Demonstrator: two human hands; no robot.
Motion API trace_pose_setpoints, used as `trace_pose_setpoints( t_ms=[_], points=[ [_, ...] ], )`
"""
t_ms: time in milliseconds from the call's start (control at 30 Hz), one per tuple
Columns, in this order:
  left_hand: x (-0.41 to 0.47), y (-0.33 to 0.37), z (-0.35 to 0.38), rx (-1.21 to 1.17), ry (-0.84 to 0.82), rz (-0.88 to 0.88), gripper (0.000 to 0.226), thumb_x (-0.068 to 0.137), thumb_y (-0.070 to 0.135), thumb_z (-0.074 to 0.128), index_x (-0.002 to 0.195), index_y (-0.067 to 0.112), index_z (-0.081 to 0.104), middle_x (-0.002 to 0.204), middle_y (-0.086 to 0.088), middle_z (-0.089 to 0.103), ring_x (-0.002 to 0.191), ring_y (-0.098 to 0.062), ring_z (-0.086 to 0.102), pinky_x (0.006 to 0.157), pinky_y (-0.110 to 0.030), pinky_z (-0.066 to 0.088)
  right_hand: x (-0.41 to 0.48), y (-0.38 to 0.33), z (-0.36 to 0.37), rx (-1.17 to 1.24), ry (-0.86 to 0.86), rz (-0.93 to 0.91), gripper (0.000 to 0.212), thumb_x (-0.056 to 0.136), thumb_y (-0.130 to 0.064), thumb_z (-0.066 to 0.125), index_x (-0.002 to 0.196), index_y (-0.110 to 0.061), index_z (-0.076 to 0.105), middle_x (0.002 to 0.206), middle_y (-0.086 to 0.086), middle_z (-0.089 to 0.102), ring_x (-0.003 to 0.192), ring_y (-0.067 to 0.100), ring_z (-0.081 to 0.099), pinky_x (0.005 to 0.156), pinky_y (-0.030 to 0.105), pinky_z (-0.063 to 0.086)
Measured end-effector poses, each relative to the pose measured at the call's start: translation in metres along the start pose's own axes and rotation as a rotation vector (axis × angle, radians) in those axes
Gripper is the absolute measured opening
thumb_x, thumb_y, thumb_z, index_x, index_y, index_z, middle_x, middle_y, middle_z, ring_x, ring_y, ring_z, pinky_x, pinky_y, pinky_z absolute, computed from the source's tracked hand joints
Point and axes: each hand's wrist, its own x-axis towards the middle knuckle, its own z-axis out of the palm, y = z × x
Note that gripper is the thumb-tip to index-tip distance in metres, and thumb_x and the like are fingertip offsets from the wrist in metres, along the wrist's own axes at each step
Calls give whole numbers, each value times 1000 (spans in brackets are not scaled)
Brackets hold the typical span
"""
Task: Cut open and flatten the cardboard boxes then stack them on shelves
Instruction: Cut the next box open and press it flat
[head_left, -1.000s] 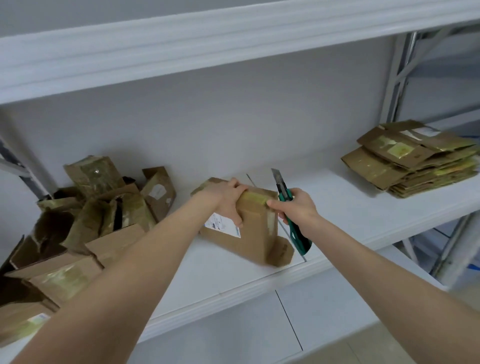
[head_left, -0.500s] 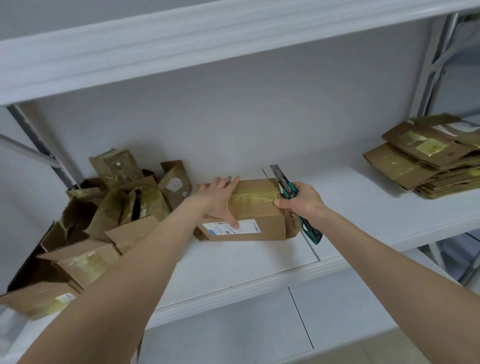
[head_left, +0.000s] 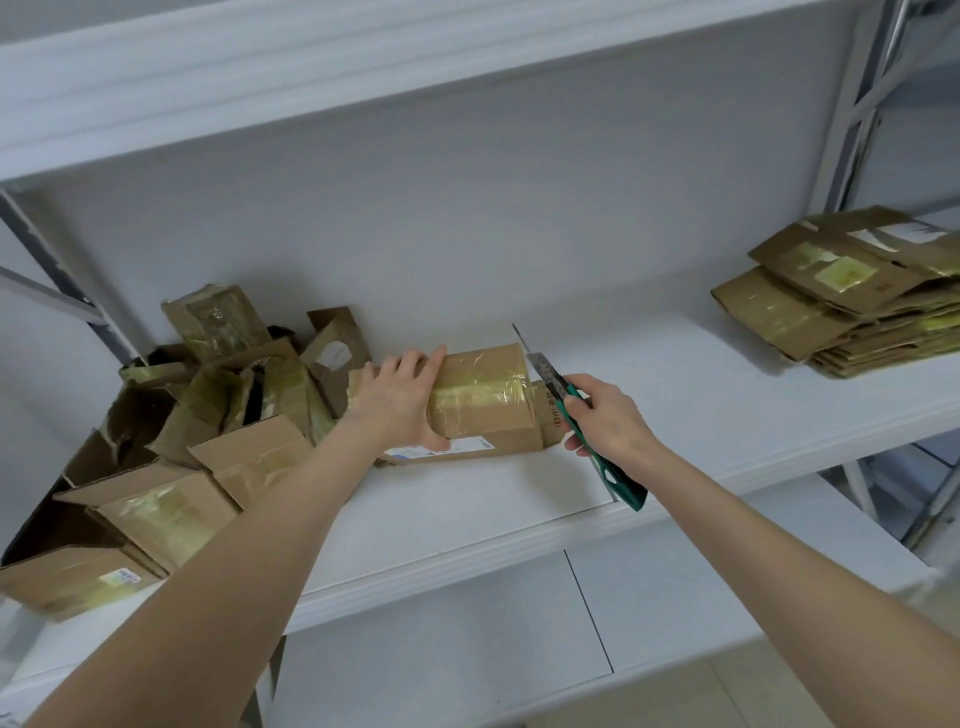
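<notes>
Shelf (head_left: 675, 395): left hand (head_left: 400, 400) flat on box (head_left: 483, 405) (right hand (head_left: 608, 415) round knife (head_left: 619, 479))

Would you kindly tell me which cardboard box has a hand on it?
The lone taped box mid-shelf: the left hand rests on it, a knife beside it; the heaped boxes lie untouched.

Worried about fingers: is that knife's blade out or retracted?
Out. On the knife, a bare metal blade reaches well past the green handle gripped by the right hand.
</notes>
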Motion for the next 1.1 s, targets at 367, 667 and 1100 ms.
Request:
trace_pose_setpoints(
  t_ms=[367,667,1100],
  points=[
    [-7,5,3,18,19,-27,124,60,67,74,154,23,5,142,-4,29,132,-29,31,110,-51,27,-7,7,-6,-227,33,-52,40,99,-23,42,132,-43,55,87,4,68,71,26,69,80,43,57],
    [-11,8,6,24,26,-37,128,61,70,72,155,23,-1,141,-7,28,132,-31,29,111,-55,25,-11,0,-5,-338,27,-73,41,101,-25,39,135,-45,50,104,4,67,91,30,66,86,39,54],
    [-15,12,10,-6,38,-62,127,59,69,75,154,25,2,141,-10,27,132,-32,28,111,-61,22,-14,2,-8,-441,46,-115,41,98,-29,45,133,-50,48,102,-1,66,91,26,59,68,30,44]
  ],
)
